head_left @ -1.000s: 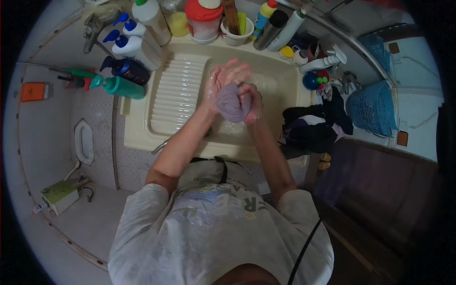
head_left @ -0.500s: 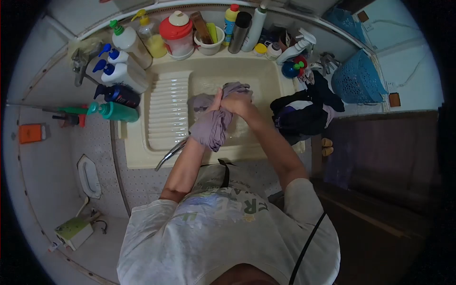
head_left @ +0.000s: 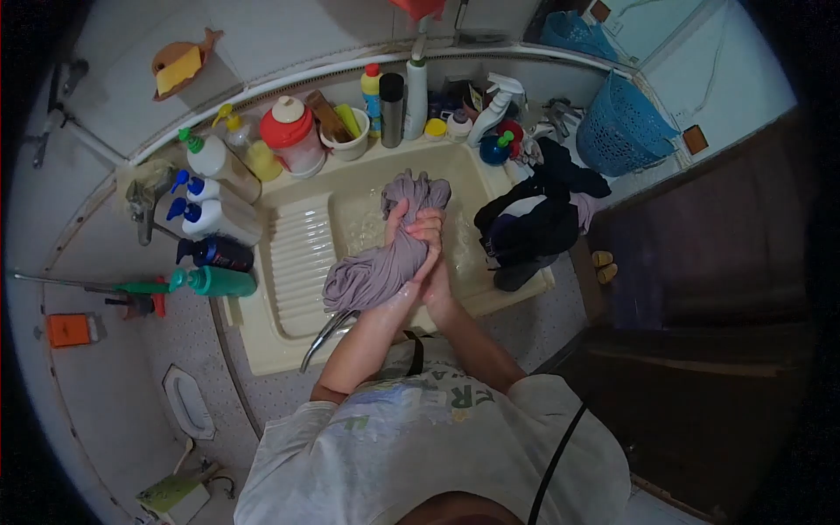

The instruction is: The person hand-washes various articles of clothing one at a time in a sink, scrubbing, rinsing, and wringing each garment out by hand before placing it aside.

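Clasping mauve cloth (head_left: 372, 276) above the sink (head_left: 464, 179), both hands (head_left: 427, 234) in an apparently tight grip

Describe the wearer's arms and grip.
Pale T-shirt with printed letters across the chest; short, loose sleeves, bare forearms below. Either grip is ungloved as far as visible. A thin black cable lies over the shirt's right side.

The mauve cloth (head_left: 372, 273) seems to hide part of the ribbed washboard (head_left: 299, 258).
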A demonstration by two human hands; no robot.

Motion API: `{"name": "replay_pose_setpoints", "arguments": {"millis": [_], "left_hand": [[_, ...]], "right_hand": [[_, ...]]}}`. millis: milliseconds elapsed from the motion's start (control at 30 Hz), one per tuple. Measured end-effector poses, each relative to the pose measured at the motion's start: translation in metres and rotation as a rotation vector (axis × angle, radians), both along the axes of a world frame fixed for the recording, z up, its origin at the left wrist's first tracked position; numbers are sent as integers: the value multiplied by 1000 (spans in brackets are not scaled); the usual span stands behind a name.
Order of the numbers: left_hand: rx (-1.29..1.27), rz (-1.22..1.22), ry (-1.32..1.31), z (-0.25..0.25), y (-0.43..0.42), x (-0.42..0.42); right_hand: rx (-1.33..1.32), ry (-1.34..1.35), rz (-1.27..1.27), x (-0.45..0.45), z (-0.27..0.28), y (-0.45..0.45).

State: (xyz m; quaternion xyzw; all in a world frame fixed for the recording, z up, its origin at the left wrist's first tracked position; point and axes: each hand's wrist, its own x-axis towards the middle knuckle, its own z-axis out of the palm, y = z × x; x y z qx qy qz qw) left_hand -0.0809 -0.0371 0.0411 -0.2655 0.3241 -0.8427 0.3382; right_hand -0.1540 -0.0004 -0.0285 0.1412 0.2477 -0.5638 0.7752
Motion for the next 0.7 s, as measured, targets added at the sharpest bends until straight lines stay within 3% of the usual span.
{"name": "replay_pose_setpoints", "arguments": {"millis": [33, 167, 200, 333, 367, 400, 433, 467, 500, 533, 567, 600, 633, 667, 700], "left_hand": [[39, 14, 82, 15, 2, -5], [21, 212, 279, 48, 14, -14], [-21, 168, 275, 44, 12, -8], [24, -34, 166, 16, 26, 17], [7, -112, -5, 5, 29, 22], [-6, -189, -174, -2, 32, 26], [-187, -184, -456, 0, 28, 33], [-180, -175, -456, -4, 20, 42], [-428, -143, -981, -13, 11, 49], [-669, -103, -1505, -12, 8, 52], [-649, -101, -1988, 8, 12, 46], [-644, -95, -1985, -10, 8, 42], [-817, 248, -2301, -41, 1, 37], [-987, 644, -2578, -43, -3, 34], [-988, 650, -2576, -46, -6, 35]], "right_hand": [[-19, -3, -7, 12, 33, -2], [-781, 1472, 55, 34, 105, -4], [-785, 1470, 56, 32, 101, -15], [-802, -301, -207, 31, 37, -122], [-798, -307, -195, 23, 24, -139], [-758, -118, 53, 0, 13, -156], [-705, 71, 297, -22, 1, -167], [-645, 261, 538, -23, 21, -160], [-541, 950, 165, -6, 34, -149], [-540, 952, 182, -4, 40, -147], [-660, 1376, 325, -5, 44, -149], [-777, 1802, 466, -4, 50, -154], [-779, 2006, 702, -1, 60, -156], [-784, 2011, 700, 1, 65, -156], [-860, 2133, 834, 2, 68, -155]]}}
